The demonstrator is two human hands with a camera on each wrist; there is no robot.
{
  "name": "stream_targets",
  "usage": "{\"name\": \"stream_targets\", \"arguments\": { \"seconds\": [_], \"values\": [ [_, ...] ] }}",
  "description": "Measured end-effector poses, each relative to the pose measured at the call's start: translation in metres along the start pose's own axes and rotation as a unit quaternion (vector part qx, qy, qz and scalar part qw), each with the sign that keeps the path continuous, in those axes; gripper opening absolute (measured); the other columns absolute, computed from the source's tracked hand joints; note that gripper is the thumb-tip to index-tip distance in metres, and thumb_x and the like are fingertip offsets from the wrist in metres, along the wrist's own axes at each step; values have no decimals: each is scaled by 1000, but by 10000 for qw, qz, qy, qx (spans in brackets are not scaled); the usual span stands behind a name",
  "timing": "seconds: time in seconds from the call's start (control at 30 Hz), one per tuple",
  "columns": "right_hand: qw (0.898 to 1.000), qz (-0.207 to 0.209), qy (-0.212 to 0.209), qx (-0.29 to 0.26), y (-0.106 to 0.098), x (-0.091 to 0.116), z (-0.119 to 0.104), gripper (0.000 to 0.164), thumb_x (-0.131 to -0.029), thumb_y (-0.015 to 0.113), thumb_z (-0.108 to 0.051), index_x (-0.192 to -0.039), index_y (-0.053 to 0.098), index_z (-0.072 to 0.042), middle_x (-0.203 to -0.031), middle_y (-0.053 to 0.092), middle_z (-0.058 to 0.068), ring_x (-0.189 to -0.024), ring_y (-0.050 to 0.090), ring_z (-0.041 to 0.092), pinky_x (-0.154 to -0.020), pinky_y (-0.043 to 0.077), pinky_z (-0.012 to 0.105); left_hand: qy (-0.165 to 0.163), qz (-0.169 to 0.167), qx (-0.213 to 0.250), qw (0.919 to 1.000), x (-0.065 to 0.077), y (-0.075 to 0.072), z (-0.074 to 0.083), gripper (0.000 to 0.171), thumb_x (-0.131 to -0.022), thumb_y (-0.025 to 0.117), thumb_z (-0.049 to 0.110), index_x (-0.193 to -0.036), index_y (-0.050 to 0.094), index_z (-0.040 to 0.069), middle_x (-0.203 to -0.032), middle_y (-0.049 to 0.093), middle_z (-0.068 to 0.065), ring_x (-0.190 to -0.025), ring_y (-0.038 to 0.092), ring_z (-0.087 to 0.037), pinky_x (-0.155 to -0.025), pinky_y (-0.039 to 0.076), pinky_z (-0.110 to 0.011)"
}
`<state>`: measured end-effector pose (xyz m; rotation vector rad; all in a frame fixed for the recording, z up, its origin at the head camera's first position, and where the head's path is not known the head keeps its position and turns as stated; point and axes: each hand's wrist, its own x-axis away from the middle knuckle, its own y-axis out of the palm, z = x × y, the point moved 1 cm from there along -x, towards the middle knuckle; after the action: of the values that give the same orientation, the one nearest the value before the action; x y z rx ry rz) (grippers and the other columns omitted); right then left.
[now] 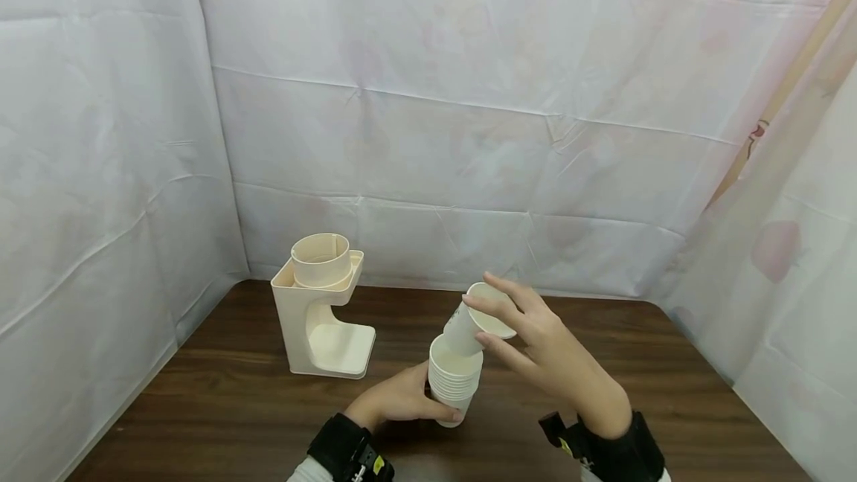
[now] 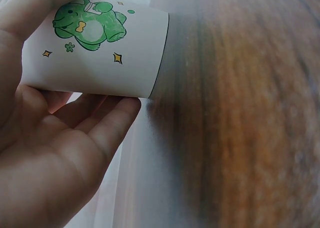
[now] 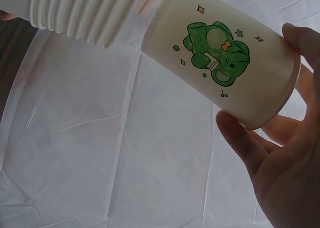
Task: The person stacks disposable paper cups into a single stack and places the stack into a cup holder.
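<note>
My left hand grips a stack of nested white paper cups around its lower part, close over the wooden table. In the left wrist view, the outermost cup carries a green bear print. Above the stack, my right hand holds a single paper cup near its rim with fingers and thumb. This cup is tilted, its mouth toward the right palm and its base at the stack's opening. The right wrist view shows a green bear on it too, beside the ribbed rims of the stack.
A cream plastic stand with a round holder on top and a flat foot stands left of the hands on the dark wooden table. White printed cloth hangs behind and at both sides.
</note>
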<state>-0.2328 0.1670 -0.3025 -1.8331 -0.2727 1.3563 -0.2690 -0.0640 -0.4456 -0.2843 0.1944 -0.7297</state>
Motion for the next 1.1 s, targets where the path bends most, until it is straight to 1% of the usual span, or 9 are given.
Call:
{"name": "stream_targets", "arguments": {
  "seconds": [0.1, 0.33, 0.5, 0.7, 1.0, 1.1],
  "values": [
    [10000, 17, -76, 14, 2, -1, -2, 40, -101, 61, -37, -139, 58, -27, -150, 44, 7, -136, 45, 32, -95, 48, 54, -46, 10, -39, 10000, 0, 0, 0, 68, -82, 83, 17, -138, 45, 21, -122, 61, 8, -113, 58, -12, -99, 43, -37],
    [9996, 20, -291, -63, 8, -2, -4, 38, -102, 59, -38, -138, 59, -25, -150, 45, 10, -134, 46, 33, -89, 53, 46, -58, 36, -71, 10000, -1, -1, 0, 68, -82, 83, 18, -139, 45, 20, -122, 61, 8, -114, 58, -12, -100, 42, -39],
    [9996, -79, -282, -38, 12, -1, -4, 38, -101, 61, -37, -138, 59, -26, -149, 45, 10, -134, 46, 32, -91, 51, 48, -84, 16, -70, 9999, 0, -1, 1, 68, -82, 82, 19, -139, 44, 20, -123, 60, 7, -114, 57, -12, -100, 43, -39],
    [9993, -331, -118, -98, 16, 1, -5, 40, -99, 66, -33, -138, 59, -28, -150, 45, 9, -135, 45, 32, -95, 49, 50, -72, 28, -82, 9999, 0, -1, 0, 67, -82, 82, 20, -138, 45, 20, -122, 61, 7, -113, 58, -13, -98, 43, -38],
    [9976, -608, -141, -289, 29, 3, -3, 39, -100, 65, -30, -138, 59, -27, -147, 47, 12, -134, 45, 34, -91, 52, 47, -119, 93, -117, 9998, 0, 0, 1, 64, -82, 82, 19, -136, 47, 20, -119, 62, 7, -111, 59, -12, -96, 45, -37],
    [9968, -711, -108, -346, 35, 4, -2, 38, -100, 65, -31, -137, 60, -27, -147, 48, 11, -134, 46, 34, -90, 53, 45, -146, 118, -136, 9997, 0, 0, 2, 64, -82, 82, 20, -135, 47, 20, -118, 62, 7, -110, 59, -13, -96, 45, -37]
  ]
}}
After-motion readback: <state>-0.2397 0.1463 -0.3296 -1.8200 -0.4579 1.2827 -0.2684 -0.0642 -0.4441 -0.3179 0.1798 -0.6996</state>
